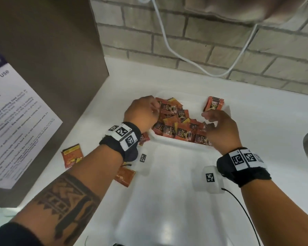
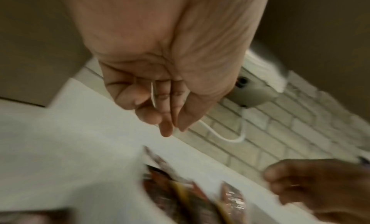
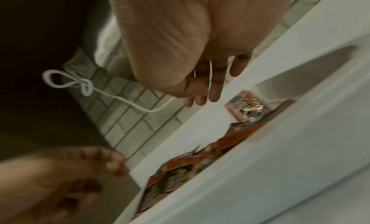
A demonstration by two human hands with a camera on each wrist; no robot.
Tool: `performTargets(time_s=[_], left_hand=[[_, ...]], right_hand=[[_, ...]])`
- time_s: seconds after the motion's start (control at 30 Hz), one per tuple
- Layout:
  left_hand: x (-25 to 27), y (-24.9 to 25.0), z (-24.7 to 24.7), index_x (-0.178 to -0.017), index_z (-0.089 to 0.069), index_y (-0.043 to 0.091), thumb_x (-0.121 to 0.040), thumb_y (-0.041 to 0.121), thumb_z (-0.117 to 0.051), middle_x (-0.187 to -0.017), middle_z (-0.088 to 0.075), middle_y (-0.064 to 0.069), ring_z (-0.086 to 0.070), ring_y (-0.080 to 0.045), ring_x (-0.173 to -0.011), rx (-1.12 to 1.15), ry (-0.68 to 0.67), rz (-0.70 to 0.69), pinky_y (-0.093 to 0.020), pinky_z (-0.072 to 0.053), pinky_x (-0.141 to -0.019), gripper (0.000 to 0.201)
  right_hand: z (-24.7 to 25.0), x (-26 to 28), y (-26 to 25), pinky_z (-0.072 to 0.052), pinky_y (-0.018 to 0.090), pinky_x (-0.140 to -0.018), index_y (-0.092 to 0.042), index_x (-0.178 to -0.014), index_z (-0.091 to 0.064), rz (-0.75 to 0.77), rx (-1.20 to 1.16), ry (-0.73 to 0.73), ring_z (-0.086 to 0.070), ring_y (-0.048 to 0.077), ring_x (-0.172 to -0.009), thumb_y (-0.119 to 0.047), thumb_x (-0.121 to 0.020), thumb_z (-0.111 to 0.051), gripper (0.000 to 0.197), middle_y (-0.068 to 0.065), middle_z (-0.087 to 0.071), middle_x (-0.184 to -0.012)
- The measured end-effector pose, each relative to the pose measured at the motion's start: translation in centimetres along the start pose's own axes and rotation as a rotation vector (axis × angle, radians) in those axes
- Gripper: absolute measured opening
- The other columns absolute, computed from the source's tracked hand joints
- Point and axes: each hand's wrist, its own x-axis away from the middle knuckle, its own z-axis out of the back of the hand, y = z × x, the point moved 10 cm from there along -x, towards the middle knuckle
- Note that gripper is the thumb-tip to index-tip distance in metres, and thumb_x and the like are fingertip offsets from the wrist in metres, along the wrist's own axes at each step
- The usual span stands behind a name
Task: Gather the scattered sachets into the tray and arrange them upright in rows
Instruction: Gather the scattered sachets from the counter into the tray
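I held both hands over the tray (image 1: 169, 142): left hand (image 1: 142, 112) and right hand (image 1: 219, 126), fingers loosely curled, empty, above jumbled sachets (image 1: 176, 125).

You get a bright, fairly sharp head view with soft glare on the white bench (image 1: 167, 201) and bowed edges, while both wrist views are dimmer, smeared with motion blur, the sachets (image 2: 192, 200) streaked and the near hand out of focus.
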Motion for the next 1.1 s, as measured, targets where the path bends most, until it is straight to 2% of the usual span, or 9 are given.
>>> performTargets(time_s=[0.07, 0.13, 0.27, 0.4, 0.57, 0.7, 0.83, 0.97, 1.1], left_hand=[[-0.4, -5.0, 1.0, -0.114, -0.062, 0.025, -0.086, 0.027, -0.070, -0.119, -0.066, 0.003, -0.063, -0.021, -0.108, -0.150, -0.104, 0.135, -0.032, -0.051, -0.089, 0.030], [0.2, -8.8, -0.6, -0.140, -0.049, 0.019, -0.076, 0.041, -0.084, -0.140, -0.054, -0.005, -0.055, -0.026, -0.124, -0.340, -0.348, 0.192, -0.036, -0.047, -0.101, 0.077], [1.8, -10.1, -3.6, -0.157, -0.026, 0.027, -0.059, 0.043, -0.095, -0.153, -0.033, -0.007, -0.037, -0.035, -0.136, -0.486, -0.565, 0.080, -0.047, -0.040, -0.111, 0.121], [1.4, -9.7, -4.0, -0.148, -0.042, 0.027, -0.060, 0.035, -0.096, -0.138, -0.048, -0.008, -0.047, -0.033, -0.126, -0.456, -0.545, -0.019, -0.041, -0.044, -0.104, 0.103], [0.8, -10.6, -3.5, -0.125, -0.060, 0.013, -0.071, 0.031, -0.091, -0.120, -0.063, -0.007, -0.058, -0.024, -0.105, -0.317, -0.471, 0.016, -0.026, -0.037, -0.077, 0.065], [0.5, -11.5, -2.4, -0.117, -0.064, 0.009, -0.076, 0.030, -0.088, -0.117, -0.065, -0.008, -0.061, -0.026, -0.105, -0.231, -0.355, 0.040, -0.025, -0.040, -0.078, 0.052], [0.2, -11.7, 0.3, -0.102, -0.063, 0.015, -0.080, 0.033, -0.084, -0.105, -0.064, -0.005, -0.061, -0.025, -0.097, -0.168, -0.238, 0.057, -0.026, -0.035, -0.073, 0.035], [1.0, -11.6, 6.1, -0.094, -0.062, 0.014, -0.080, 0.030, -0.084, -0.097, -0.066, -0.006, -0.059, -0.024, -0.087, -0.050, -0.053, 0.089, -0.028, -0.039, -0.070, 0.030], [3.5, -14.7, 8.9, -0.105, -0.065, 0.013, -0.081, 0.027, -0.084, -0.113, -0.067, -0.009, -0.064, -0.028, -0.100, -0.062, -0.080, 0.243, -0.038, -0.053, -0.087, 0.034]], right_hand=[[-0.8, 1.4, -3.5, -0.048, 0.011, -0.082, -0.023, -0.103, -0.069, 0.163, -0.013, 0.009, -0.063, 0.007, -0.093, 0.002, -0.084, -0.055, 0.034, -0.012, -0.065, -0.104], [-3.2, 3.1, -6.8, -0.040, -0.001, -0.075, -0.019, -0.103, -0.071, 0.335, -0.011, -0.100, -0.063, -0.001, -0.086, 0.003, -0.088, -0.056, 0.031, -0.011, -0.069, -0.102], [-11.6, 6.8, -9.6, -0.047, 0.009, -0.074, -0.024, -0.105, -0.071, 0.452, 0.119, -0.535, -0.064, 0.002, -0.083, -0.014, -0.093, -0.062, 0.019, -0.010, -0.069, -0.106], [-16.9, 9.4, -9.5, -0.048, 0.025, -0.085, -0.024, -0.115, -0.067, 0.407, 0.314, -0.757, -0.063, 0.011, -0.097, -0.032, -0.091, -0.068, 0.025, -0.006, -0.063, -0.120], [-20.9, 11.3, -9.1, -0.049, 0.039, -0.095, -0.020, -0.134, -0.052, 0.247, 0.442, -0.788, -0.056, 0.022, -0.116, -0.058, -0.080, -0.072, 0.069, 0.000, -0.054, -0.131], [-23.1, 11.8, -9.7, -0.051, 0.042, -0.093, -0.012, -0.143, -0.033, 0.189, 0.523, -0.690, -0.049, 0.028, -0.120, -0.046, -0.074, -0.083, 0.092, 0.009, -0.046, -0.135], [-24.2, 10.8, -9.2, -0.052, 0.037, -0.081, -0.010, -0.129, -0.037, 0.139, 0.485, -0.661, -0.060, 0.029, -0.107, -0.026, -0.077, -0.082, 0.070, 0.010, -0.060, -0.116], [-22.5, 9.5, -8.8, -0.048, 0.028, -0.071, -0.014, -0.114, -0.052, 0.088, 0.358, -0.681, -0.065, 0.022, -0.091, -0.032, -0.073, -0.086, 0.056, 0.002, -0.067, -0.101], [-22.5, 8.7, -10.7, -0.041, 0.026, -0.071, -0.018, -0.088, -0.063, 0.150, 0.273, -0.695, -0.058, 0.020, -0.091, -0.026, -0.067, -0.090, 0.035, 0.002, -0.062, -0.102]])
